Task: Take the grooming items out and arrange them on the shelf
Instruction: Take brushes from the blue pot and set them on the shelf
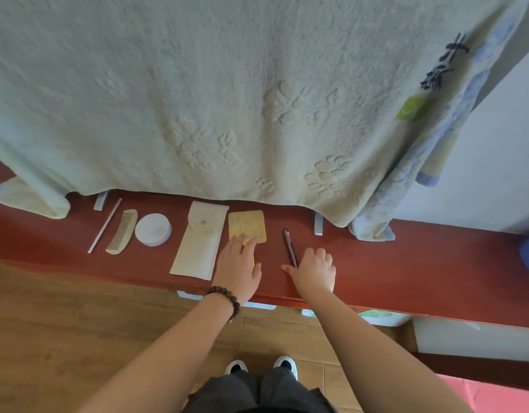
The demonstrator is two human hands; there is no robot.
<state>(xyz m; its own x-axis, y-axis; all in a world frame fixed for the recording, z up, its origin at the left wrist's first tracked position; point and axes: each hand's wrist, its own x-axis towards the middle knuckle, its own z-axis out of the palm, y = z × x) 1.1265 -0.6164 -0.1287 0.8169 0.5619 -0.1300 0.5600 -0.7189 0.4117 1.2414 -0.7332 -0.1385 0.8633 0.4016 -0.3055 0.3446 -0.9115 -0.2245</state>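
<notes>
Red shelf (406,263) runs across the view under a hanging pale green towel (227,99), wood floor below. Grooming items sit in a row along it.

Key relation: the dark slim pen-like tool (290,247) lies directly at the right hand (315,271), on its thumb side, touching or nearly touching the index finger and thumb. Long axis runs roughly front-to-back, tilted slightly, near end under the fingers, far end pointing away toward the towel. Right hand is clearly nearer; left hand (238,263) is a card's width off to the other side.

Hand states:
- Right: fingers curled loosely, resting on the shelf beside the tool. Cannot tell if it's pinching it or just nudging.
- Left: flat, fingers spread, pressed down on the near edge of the yellow patterned card (247,226). Not gripping.

Further out from the left hand, going away from the right: cream pouch (200,242) just beside the card, then round white tin (153,229), comb (122,231), thin stick (104,225), all well apart from both hands.

Judgement: pouch looks emptied, layout nearly done. Likely step is squaring up the tool parallel to the card.
</notes>
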